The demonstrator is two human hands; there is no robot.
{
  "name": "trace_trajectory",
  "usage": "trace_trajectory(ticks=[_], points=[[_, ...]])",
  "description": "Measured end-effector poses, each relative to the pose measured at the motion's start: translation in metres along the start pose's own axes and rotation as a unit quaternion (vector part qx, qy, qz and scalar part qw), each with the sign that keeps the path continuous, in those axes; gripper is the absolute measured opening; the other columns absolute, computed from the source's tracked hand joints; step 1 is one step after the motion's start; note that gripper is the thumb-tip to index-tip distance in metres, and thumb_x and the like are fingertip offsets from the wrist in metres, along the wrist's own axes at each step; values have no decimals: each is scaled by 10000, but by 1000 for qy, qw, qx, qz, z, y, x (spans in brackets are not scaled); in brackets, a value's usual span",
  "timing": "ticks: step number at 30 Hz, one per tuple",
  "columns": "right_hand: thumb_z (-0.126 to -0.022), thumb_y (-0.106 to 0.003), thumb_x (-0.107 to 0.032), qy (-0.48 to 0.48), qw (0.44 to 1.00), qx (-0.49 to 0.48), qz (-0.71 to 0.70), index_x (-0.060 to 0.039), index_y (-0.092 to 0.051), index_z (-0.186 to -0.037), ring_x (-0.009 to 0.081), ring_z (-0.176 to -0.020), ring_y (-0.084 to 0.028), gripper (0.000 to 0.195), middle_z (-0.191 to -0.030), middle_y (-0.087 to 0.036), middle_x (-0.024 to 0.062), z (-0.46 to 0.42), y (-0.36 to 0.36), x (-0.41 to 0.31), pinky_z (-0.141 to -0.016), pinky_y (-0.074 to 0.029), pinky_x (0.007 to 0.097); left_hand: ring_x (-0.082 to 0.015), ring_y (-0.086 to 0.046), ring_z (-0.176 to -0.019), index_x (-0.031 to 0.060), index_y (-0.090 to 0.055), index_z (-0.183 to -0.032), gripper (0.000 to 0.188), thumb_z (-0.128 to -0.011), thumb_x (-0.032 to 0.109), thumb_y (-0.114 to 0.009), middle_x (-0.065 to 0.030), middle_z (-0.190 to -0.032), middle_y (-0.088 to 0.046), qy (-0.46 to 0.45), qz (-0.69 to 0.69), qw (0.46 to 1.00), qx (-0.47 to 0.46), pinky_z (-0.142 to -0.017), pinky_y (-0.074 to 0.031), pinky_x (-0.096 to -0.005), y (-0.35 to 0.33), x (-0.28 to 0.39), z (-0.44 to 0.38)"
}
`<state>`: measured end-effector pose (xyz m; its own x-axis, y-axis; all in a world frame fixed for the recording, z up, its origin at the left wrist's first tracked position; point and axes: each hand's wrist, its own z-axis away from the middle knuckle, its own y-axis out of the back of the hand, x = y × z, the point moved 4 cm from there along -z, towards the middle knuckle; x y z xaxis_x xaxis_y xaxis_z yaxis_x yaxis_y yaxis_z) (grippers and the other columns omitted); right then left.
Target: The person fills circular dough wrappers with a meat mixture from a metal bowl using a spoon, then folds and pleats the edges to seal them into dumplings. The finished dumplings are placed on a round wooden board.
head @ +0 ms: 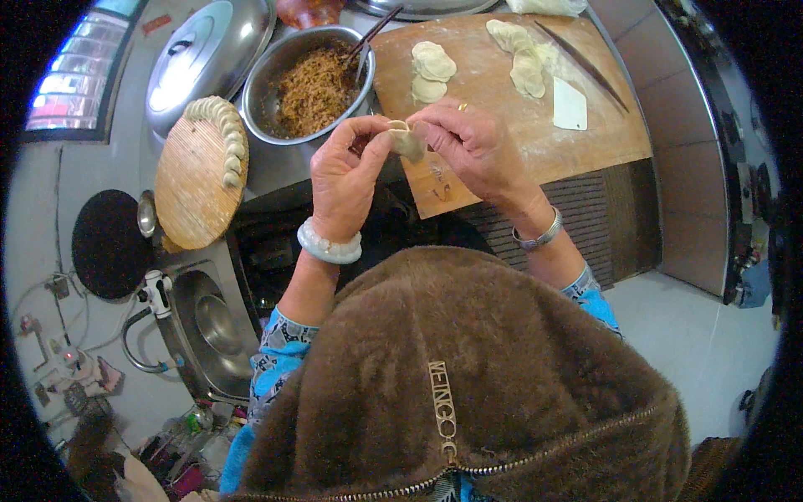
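Observation:
A folded dumpling point(409, 145) is held up between both hands, its upper edge partly parted near the left fingertips. My left hand point(348, 169) pinches one side of it between thumb and fingers. At the other side, my right hand point(467, 147) grips the dough edge with thumb and forefinger. What lies inside the dumpling is hidden. Beyond the left hand stands a metal bowl point(252, 119) of minced filling point(317, 91), with chopsticks point(376, 31) resting in it. Flat round wrappers point(433, 63) lie stacked on the wooden board point(464, 119) past the hands.
Finished dumplings point(231, 141) curve along the rim of a round wooden tray point(194, 188). A rolling pin point(583, 66), a white scraper point(569, 103) and overlapping dough rounds point(524, 59) are on the board. A metal lid point(204, 56) leans behind the tray; a sink point(216, 326) is at left.

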<state>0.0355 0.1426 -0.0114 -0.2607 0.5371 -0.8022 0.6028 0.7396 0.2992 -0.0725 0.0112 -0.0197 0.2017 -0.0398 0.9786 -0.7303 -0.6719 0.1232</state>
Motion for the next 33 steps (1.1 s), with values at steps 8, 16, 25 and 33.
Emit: trace_trajectory(ticks=[8,16,25,33], points=[[-878,-650,-110,-96,994,-39,-38,-7,-655,-906,99,-672,-545,107,-766,-586,38,0,-6,3,-587,-442,246,-63,-567,-813,-9,-633,-979,98,-898,46,-638,-19,-896,-640,-44,11,999,8,-737,-471,-208,-3,6,-1],[-844,-638,-91,36,998,-13,55,-19,-649,-862,278,-661,-613,75,-762,-614,148,-2,-10,-3,-584,-480,346,-56,-550,-788,-2,-631,-960,83,-889,39,-644,-7,-880,-629,-26,-16,999,16,-721,-458,-203,-2,11,-1],[-857,-652,-120,-106,992,-19,-65,-1,-640,-848,150,-672,-606,120,-751,-622,81,-7,-8,3,-594,-484,286,-106,-591,-910,-21,-558,-1124,234,-905,34,-620,-60,-1025,-622,-13,88,996,0,-807,-497,-259,-3,10,-3],[-856,-645,-113,-41,999,3,-35,-2,-639,-843,187,-633,-611,111,-716,-610,96,-6,-1,-6,-570,-482,304,-207,-630,-1028,-38,-516,-1224,302,-949,84,-548,-117,-1153,-609,169,358,912,-113,-893,-545,-366,-13,-4,5]])
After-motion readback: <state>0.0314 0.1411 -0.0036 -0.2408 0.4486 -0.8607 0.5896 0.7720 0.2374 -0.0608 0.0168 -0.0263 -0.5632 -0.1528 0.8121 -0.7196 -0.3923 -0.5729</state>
